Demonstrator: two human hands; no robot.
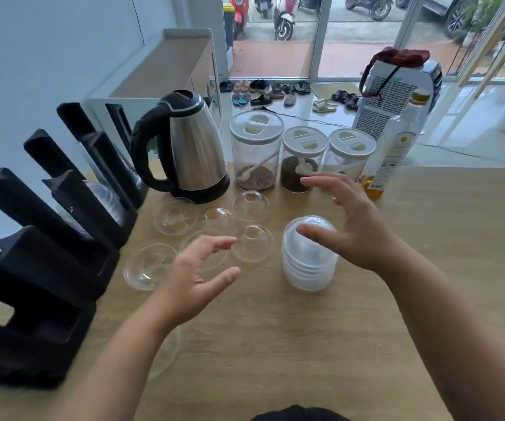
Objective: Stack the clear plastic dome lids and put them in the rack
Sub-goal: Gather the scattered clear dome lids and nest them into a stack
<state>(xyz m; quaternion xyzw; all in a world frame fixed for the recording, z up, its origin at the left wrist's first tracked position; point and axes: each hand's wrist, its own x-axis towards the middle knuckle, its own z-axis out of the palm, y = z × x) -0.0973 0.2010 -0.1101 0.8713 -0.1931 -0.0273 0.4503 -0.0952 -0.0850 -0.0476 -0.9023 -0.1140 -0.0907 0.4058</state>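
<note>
A stack of clear dome lids (307, 262) stands dome-up on the wooden table (275, 344) near the middle. Several single clear dome lids (252, 243) lie scattered to its left, some dome-up, some rim-up. My right hand (354, 226) hovers over the stack, fingers spread, thumb in front of the top dome, holding nothing. My left hand (196, 278) hovers open just left of the stack, above the loose lids, empty. The black rack (62, 226) with slanted slots runs along the table's left edge; some slots hold clear lids.
A steel kettle (184, 147) stands behind the loose lids. Three clear jars with white lids (302, 159) and a bottle (394, 147) line the back edge. One more clear lid (166, 354) lies partly under my left forearm.
</note>
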